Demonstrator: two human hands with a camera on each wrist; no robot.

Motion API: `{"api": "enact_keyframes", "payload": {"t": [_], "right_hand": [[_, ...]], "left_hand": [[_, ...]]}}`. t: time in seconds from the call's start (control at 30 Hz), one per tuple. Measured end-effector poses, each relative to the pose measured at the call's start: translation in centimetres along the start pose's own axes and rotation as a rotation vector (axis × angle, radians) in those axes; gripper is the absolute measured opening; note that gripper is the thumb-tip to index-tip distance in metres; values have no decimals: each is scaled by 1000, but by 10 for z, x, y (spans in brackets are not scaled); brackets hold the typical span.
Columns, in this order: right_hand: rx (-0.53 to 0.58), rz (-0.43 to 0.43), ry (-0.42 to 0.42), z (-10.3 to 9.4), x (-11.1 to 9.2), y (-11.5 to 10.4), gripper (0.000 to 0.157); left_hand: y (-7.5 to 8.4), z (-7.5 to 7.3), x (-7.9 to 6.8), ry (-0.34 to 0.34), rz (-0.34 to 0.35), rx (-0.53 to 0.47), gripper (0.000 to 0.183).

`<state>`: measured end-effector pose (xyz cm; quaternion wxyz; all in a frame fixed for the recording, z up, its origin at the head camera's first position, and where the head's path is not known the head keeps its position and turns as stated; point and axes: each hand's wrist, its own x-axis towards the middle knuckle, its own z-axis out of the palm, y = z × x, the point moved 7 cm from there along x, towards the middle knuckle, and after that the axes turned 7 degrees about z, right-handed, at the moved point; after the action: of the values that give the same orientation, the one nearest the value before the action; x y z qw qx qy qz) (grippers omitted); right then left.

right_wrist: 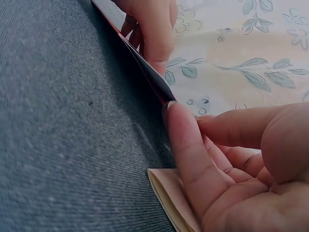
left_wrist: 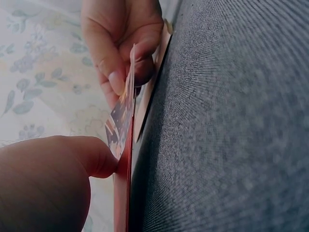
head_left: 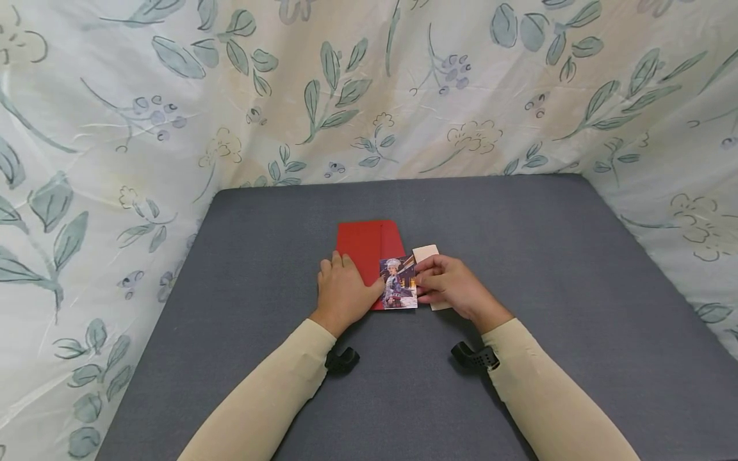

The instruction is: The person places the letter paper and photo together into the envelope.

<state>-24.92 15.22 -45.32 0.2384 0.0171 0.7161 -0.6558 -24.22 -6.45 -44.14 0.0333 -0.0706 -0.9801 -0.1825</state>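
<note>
A red paper envelope (head_left: 360, 240) lies flat near the middle of the table, its flap turned to the right. My left hand (head_left: 343, 291) rests on its lower left part, fingers extended. The left thumb (left_wrist: 99, 157) presses the left edge of a small glossy photo card (head_left: 399, 285), which shows a costumed figure and overlaps the envelope's lower right. With thumb and fingers, my right hand (head_left: 452, 285) pinches the card's right edge, slightly raised from the table in the left wrist view. Partly hidden under the right hand is a folded beige paper piece (head_left: 425, 252).
A dark grey cloth-like surface (head_left: 277, 243) covers the table. Floral fabric (head_left: 369, 96) hangs behind and along both sides. Black straps with curved mounts (head_left: 343, 360) sit on both wrists, over beige sleeves (head_left: 271, 390).
</note>
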Motion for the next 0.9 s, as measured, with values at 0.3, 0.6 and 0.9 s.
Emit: {"api": "enact_keyframes", "payload": {"t": [0.3, 0.6, 0.9], "right_hand": [[-11, -22, -9, 4, 2, 4, 26], [-10, -30, -11, 7, 2, 6, 26], [15, -35, 0, 12, 2, 8, 24]], "left_hand": [[3, 1, -3, 11, 29, -18, 100], [5, 3, -4, 16, 23, -15, 100], [6, 6, -5, 26, 26, -8, 100]]}}
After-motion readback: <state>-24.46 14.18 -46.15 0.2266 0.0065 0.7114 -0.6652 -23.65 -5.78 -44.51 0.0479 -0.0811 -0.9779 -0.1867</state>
